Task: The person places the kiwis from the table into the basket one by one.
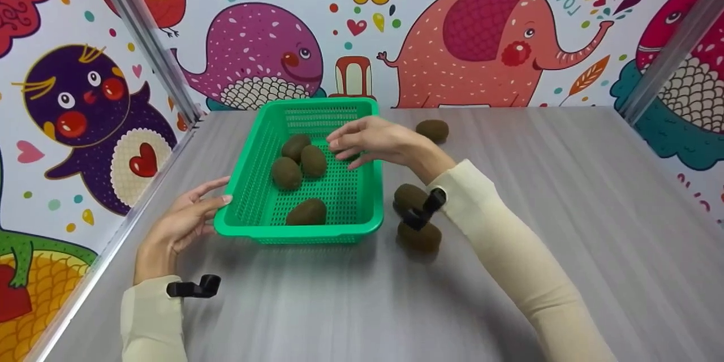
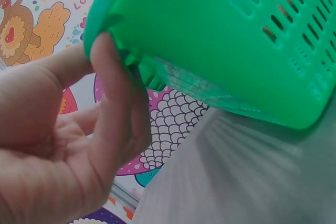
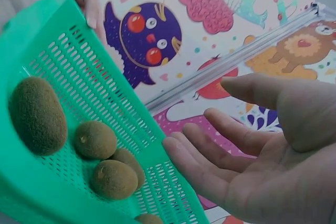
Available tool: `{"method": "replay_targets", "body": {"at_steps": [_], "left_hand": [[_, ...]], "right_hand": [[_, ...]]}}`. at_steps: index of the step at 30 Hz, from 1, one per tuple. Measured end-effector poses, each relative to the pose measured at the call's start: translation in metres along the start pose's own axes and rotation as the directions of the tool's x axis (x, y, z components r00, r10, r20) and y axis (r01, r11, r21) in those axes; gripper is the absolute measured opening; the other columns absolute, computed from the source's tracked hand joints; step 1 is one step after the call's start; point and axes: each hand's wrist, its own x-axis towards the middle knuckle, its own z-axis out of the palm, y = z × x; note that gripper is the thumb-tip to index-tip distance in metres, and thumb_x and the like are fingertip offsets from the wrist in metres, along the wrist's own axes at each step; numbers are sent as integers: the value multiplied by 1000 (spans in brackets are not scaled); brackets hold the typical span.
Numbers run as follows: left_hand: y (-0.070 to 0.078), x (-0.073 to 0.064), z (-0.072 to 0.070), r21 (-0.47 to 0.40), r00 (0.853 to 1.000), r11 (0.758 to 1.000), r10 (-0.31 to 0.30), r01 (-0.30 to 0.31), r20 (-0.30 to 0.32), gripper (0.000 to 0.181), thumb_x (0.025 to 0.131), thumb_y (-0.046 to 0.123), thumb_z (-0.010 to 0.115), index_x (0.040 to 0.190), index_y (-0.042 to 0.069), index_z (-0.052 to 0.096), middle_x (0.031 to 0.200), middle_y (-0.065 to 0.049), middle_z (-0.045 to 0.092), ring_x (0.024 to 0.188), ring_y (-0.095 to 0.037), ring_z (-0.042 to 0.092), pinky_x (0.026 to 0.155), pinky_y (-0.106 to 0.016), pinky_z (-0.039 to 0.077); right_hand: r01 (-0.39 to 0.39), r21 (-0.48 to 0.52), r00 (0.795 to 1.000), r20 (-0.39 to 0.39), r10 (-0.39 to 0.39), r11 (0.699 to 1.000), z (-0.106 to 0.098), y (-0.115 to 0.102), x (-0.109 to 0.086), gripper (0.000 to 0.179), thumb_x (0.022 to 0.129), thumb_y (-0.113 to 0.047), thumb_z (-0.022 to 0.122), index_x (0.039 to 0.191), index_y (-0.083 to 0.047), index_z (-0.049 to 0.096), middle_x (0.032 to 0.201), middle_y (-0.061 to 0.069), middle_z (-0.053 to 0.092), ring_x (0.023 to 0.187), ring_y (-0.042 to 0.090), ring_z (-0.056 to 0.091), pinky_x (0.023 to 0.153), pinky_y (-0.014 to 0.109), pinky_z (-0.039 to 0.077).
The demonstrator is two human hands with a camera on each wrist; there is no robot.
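Observation:
A green plastic basket (image 1: 373, 203) with slotted sides holds several brown kiwis, among them one kiwi (image 1: 306, 212) near its front wall and another kiwi (image 1: 287, 173) in a cluster at the left. My left hand (image 1: 180, 218) pinches the basket's left rim between thumb and fingers; the left wrist view shows the fingertips at the rim (image 2: 100, 19). Over the right side of the basket is my right hand (image 1: 376, 140), its fingers spread and nothing held in them. Beneath those fingers a kiwi in the basket is partly hidden. The right wrist view shows the palm (image 3: 262, 171) bare.
On the grey table (image 1: 554, 209), right of the basket, lie a far kiwi (image 1: 432, 131), a middle kiwi (image 1: 408, 197) and a near kiwi (image 1: 419, 237). Panels with cartoon animals (image 1: 475, 51) stand behind and at both sides, with metal corner posts (image 1: 148, 34).

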Motion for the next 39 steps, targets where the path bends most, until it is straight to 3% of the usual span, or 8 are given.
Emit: {"method": "replay_targets", "body": {"at_steps": [17,26,39], "left_hand": [[-1,-1,-1,3,1000,1000,-3,3,-6,65,100,17,63,155,10,29,99,3,76,87,-13,76,75,-33,64],[0,-1,0,15,1000,1000,2,-2,-9,64,100,18,63,154,10,30,99,3,76,86,-12,76,73,-33,64],[-1,0,-1,6,1000,1000,1,-1,-5,64,100,18,63,155,10,30,99,2,76,86,-14,76,73,-33,64]], "right_hand": [[112,-97,984,-125,-123,989,-16,34,-51,46,92,-37,72,131,-14,63,130,5,64,122,29,62,95,35,59],[113,5,974,-196,-110,994,-39,61,-73,41,97,-27,66,134,-9,60,137,13,61,121,27,63,91,39,61],[71,105,978,-203,-48,992,-60,101,-75,45,100,-31,62,139,-9,55,142,17,57,122,27,63,98,43,58]]}}
